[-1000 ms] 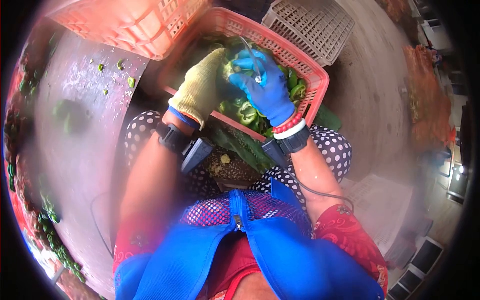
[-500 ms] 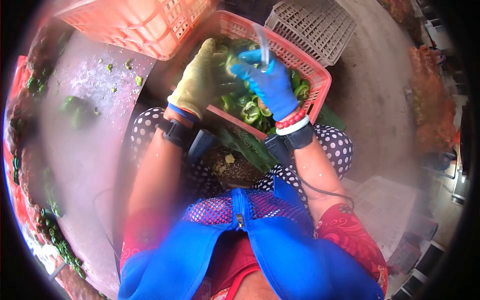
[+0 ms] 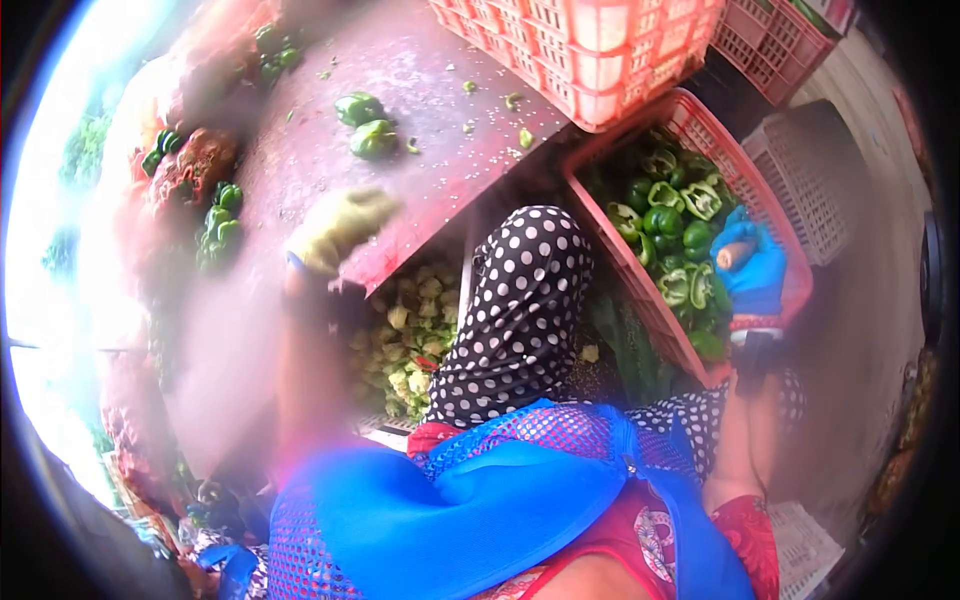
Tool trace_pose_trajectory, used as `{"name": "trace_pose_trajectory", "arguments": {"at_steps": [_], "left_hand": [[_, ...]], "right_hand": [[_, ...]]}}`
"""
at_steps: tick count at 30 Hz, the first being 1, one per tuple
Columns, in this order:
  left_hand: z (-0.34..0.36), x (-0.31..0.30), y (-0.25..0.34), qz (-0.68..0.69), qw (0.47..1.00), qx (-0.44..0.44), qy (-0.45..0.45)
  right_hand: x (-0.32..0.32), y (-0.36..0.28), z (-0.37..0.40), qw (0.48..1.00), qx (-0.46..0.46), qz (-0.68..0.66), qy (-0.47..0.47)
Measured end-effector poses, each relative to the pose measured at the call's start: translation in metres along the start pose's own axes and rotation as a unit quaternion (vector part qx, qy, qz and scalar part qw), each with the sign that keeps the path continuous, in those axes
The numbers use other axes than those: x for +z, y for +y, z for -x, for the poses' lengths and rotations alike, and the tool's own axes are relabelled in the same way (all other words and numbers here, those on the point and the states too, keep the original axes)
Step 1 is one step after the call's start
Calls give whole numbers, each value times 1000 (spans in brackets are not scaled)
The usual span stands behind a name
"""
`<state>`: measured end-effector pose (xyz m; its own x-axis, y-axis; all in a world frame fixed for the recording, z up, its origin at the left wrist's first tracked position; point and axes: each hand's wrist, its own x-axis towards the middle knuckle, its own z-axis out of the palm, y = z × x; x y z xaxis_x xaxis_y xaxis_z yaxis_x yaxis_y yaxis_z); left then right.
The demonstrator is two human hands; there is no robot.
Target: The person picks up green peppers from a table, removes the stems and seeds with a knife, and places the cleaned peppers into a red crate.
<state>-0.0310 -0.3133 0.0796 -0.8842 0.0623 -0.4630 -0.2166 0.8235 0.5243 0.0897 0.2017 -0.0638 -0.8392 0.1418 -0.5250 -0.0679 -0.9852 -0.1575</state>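
My left hand, in a yellowish glove, is over the tabletop and smeared by motion. Its fingers cannot be made out, and nothing shows in it. Two whole green peppers lie on the table beyond it. My right hand, in a blue glove, is closed around a knife with a wooden handle. The handle's end sticks out of the fist and the blade is hidden. That hand is over the right side of a pink plastic crate of cut-open green peppers.
Pepper scraps and seeds dot the table. A tall orange crate stands at its far edge. Pale pepper cores fill a container beside my knee. A grey crate is right of the pink one. More peppers are at left.
The view has turned left. My left hand has moved from above the pink crate to over the table. My right hand, still gripping the knife, has moved away from the left one.
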Motion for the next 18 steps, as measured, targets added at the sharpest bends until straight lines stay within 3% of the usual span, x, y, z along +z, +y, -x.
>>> {"name": "trace_pose_trajectory", "arguments": {"at_steps": [2,3,4,5,6,7,9,12,14,16,18], "left_hand": [[-50,-7,-24,96,981,-27,165],[-77,-15,-40,53,974,-32,216],[-89,-15,-37,99,967,-56,228],[-100,-12,-31,143,957,-78,238],[-113,-14,-26,186,946,-99,248],[-135,-14,-35,285,937,-22,202],[-153,3,-43,214,952,68,209],[-167,17,-53,224,947,70,222],[-163,18,-53,468,875,72,96],[-118,18,-9,345,937,52,28],[-96,32,30,356,928,106,-33]], "right_hand": [[-2,9,1,998,28,15,-45],[-3,13,2,997,38,28,-69],[-4,16,1,994,49,41,-92],[-11,17,-3,996,4,87,-34],[-11,16,-4,993,15,106,-41],[-11,15,-4,991,27,124,-46],[3,22,4,981,12,190,-26],[18,33,5,981,7,195,9],[37,50,17,942,-71,324,47],[35,59,19,919,-87,384,-27],[38,68,22,876,-90,451,-144]]}}
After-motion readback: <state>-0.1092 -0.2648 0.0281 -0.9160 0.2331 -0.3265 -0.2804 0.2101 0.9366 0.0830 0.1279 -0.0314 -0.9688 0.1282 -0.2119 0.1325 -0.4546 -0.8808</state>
